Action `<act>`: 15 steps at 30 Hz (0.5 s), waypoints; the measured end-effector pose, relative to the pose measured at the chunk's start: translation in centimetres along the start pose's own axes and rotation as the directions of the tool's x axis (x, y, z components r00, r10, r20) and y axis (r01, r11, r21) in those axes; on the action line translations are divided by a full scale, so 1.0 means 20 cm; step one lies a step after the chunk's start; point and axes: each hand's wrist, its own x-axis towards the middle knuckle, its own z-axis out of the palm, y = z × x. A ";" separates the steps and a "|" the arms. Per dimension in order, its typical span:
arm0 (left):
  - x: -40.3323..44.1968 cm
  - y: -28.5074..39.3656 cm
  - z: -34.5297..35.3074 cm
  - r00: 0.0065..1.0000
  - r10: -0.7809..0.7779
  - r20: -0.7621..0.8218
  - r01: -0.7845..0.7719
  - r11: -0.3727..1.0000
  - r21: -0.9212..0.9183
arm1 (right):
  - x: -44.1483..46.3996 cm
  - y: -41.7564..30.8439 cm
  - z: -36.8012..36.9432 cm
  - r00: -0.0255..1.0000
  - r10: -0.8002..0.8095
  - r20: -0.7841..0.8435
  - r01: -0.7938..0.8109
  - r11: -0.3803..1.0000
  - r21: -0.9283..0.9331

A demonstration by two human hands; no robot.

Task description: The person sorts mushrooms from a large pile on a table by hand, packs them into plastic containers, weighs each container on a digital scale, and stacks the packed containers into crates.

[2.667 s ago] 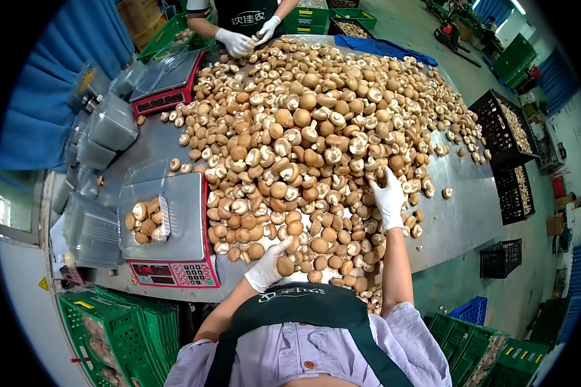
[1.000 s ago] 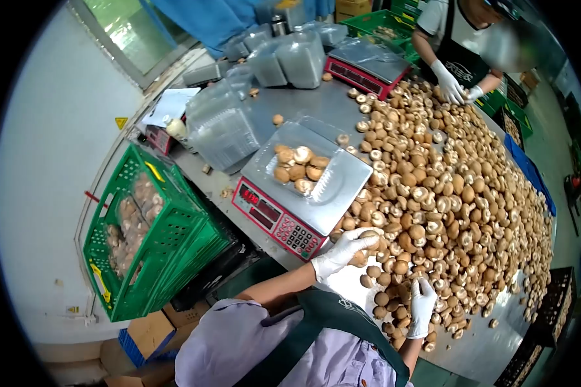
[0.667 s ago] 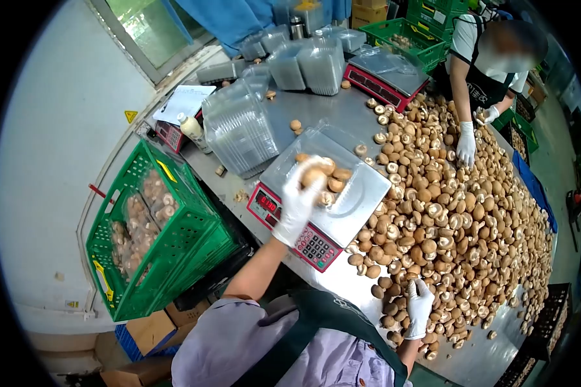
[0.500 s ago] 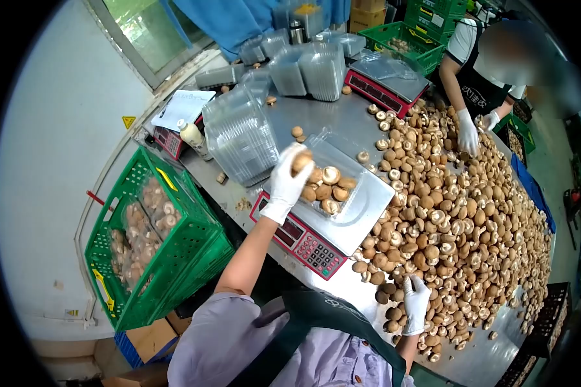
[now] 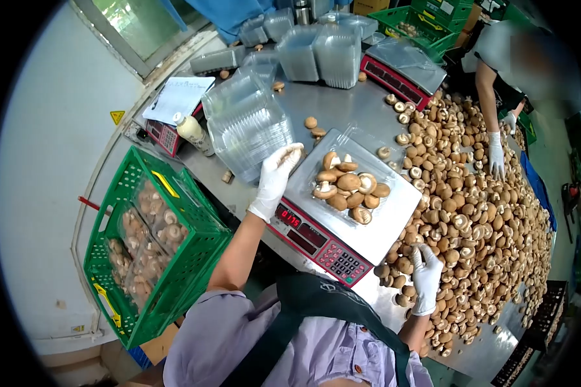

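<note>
Metal tabletop (image 5: 303, 103) runs away from me under a broad pile of mushrooms (image 5: 471, 226) on the right. Nearest, my gloved right hand (image 5: 426, 277) rests at the pile's near edge, fingers bent; I can't tell whether they grip a mushroom. To its left, a red-framed scale (image 5: 316, 242) reads 0175, and on its plate sits a clear tray (image 5: 384, 169) of loose mushrooms (image 5: 348, 182). My gloved left hand (image 5: 279, 177) is raised at the plate's left side, fingers curled; its grip is unclear to me. Near left stands a green crate (image 5: 203, 222) of bagged mushrooms. Farther off I see stacked clear containers (image 5: 248, 129), a second scale (image 5: 394, 82) and a co-worker's gloved hand (image 5: 496, 158) on the pile.
</note>
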 end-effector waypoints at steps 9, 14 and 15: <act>0.07 -0.06 -0.04 0.990 0.009 0.140 -0.014 0.999 0.037 | 0.19 -0.30 0.10 0.986 -0.113 0.121 0.108 0.993 0.046; 0.08 -0.06 0.07 0.945 0.184 0.271 -0.258 0.928 0.270 | 0.22 -0.30 0.13 0.984 -0.148 0.102 0.144 0.989 0.045; 0.08 -0.05 0.09 0.916 0.239 0.322 -0.351 0.867 0.355 | 0.22 -0.29 0.13 0.983 -0.147 0.106 0.144 0.989 0.033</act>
